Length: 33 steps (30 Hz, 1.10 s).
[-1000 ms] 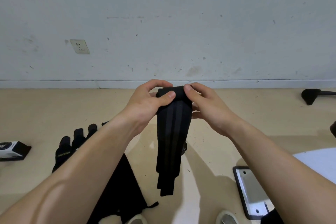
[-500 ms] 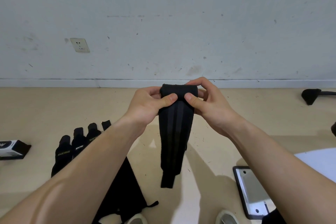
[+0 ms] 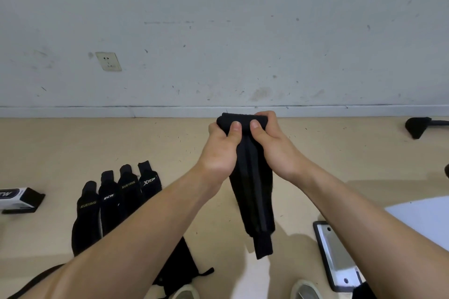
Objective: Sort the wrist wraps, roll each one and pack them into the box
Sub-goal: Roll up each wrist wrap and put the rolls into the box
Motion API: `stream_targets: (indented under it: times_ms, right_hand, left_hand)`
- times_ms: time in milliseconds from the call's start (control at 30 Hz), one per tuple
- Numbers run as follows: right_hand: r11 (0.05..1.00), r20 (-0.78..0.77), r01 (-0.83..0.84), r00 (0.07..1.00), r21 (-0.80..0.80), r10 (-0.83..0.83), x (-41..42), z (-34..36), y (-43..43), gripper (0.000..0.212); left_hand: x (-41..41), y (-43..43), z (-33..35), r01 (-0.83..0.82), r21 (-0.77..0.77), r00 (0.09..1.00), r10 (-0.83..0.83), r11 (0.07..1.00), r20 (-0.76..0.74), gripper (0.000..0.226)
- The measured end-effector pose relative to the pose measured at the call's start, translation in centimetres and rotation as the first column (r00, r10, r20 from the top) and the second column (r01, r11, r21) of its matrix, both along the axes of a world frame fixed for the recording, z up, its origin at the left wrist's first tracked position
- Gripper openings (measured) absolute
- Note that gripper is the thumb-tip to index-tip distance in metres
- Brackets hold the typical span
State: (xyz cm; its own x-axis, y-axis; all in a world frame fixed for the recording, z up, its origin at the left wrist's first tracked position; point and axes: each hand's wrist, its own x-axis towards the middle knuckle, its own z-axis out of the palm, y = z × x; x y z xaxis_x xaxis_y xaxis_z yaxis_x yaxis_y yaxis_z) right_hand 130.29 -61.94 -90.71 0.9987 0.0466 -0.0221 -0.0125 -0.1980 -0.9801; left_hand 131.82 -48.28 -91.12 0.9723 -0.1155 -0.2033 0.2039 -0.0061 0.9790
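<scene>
I hold a black wrist wrap (image 3: 254,189) up in front of me, its top end rolled into a small coil. My left hand (image 3: 220,150) grips the coil from the left with the thumb on its front. My right hand (image 3: 272,148) grips it from the right, fingers curled over the top. The loose tail hangs down between my forearms. Several more black wrist wraps (image 3: 114,199) lie side by side on the floor at the left. A black and white box (image 3: 18,199) sits at the far left edge.
A black drawstring bag (image 3: 179,267) lies on the floor under my left forearm. A black-framed flat device (image 3: 336,255) lies at lower right beside a white sheet (image 3: 422,216). My shoes (image 3: 306,290) show at the bottom. A black object (image 3: 418,126) lies far right, near the wall.
The roll at the top has grown and the hanging tail has shortened. Both hands have turned over the coil, and the view has shifted, showing more of the wraps on the floor.
</scene>
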Motion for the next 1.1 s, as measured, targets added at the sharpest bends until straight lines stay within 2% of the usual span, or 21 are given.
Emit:
stream_targets:
  times_ms: [100,233,300,367,433,533,600,700,767,867,967,1000,1100]
  right_hand:
    - [0.998,0.012,0.027,1.000,0.054,-0.028,0.0,0.2,-0.5,0.014]
    - [0.995,0.081,0.021,0.996,0.097,-0.029,0.2,0.7,-1.1,0.011]
    - [0.998,0.117,-0.002,0.993,0.070,-0.006,0.3,0.8,-1.4,0.015]
    - [0.998,0.132,-0.030,0.991,0.053,0.022,0.3,0.8,-1.5,0.020]
    - [0.993,0.091,-0.057,0.995,0.107,0.048,0.3,0.6,-1.5,0.024]
    - [0.967,-0.031,-0.064,0.997,0.247,0.074,0.5,0.7,-1.3,0.023]
    - [0.956,-0.110,-0.015,0.993,0.293,0.049,0.6,0.8,-1.1,0.025]
    - [0.990,-0.122,0.023,0.993,0.141,-0.006,0.7,0.7,-0.6,0.046]
    - [0.996,-0.080,0.038,0.996,0.078,-0.031,0.6,0.5,-0.2,0.042]
    - [0.994,-0.040,0.072,0.997,0.084,-0.069,0.6,0.4,0.0,0.029]
    - [0.997,0.011,0.055,0.998,0.059,-0.055,0.5,0.0,0.0,0.015]
    - [0.997,0.014,0.043,0.999,0.057,-0.043,0.5,-0.1,0.0,0.012]
    - [0.990,-0.002,0.042,0.999,0.133,-0.042,0.4,-0.3,-0.1,0.006]
  left_hand:
    - [0.0,0.0,0.2,0.033,0.033,0.999,-0.034,0.999,0.035,0.042]
    - [0.6,0.8,0.9,0.105,-0.036,0.994,-0.105,0.994,0.013,0.027]
    - [0.6,1.1,1.5,0.157,-0.081,0.987,-0.158,0.984,0.001,0.034]
    - [0.6,1.2,1.6,0.129,-0.043,0.991,-0.128,0.991,0.026,0.049]
    - [0.8,1.4,1.4,0.061,-0.015,0.997,-0.060,0.998,0.053,0.051]
    - [1.0,1.7,1.2,0.027,-0.017,0.998,-0.026,0.999,0.065,0.028]
    - [0.9,1.8,1.3,0.043,0.011,0.993,-0.044,0.999,0.107,0.025]
    - [0.8,1.9,0.8,0.082,0.042,0.982,-0.088,0.996,0.168,0.025]
    - [0.7,1.9,0.7,0.113,0.092,0.976,-0.128,0.989,0.175,0.024]
    - [1.0,1.9,0.9,0.155,0.098,0.979,-0.166,0.983,0.115,0.029]
    - [1.4,2.1,1.5,0.204,0.108,0.979,-0.206,0.973,0.009,0.072]
    - [1.5,2.2,1.5,0.242,0.144,0.970,-0.245,0.959,-0.002,0.078]
    - [1.6,2.3,1.4,0.271,0.215,0.957,-0.286,0.938,0.043,0.060]
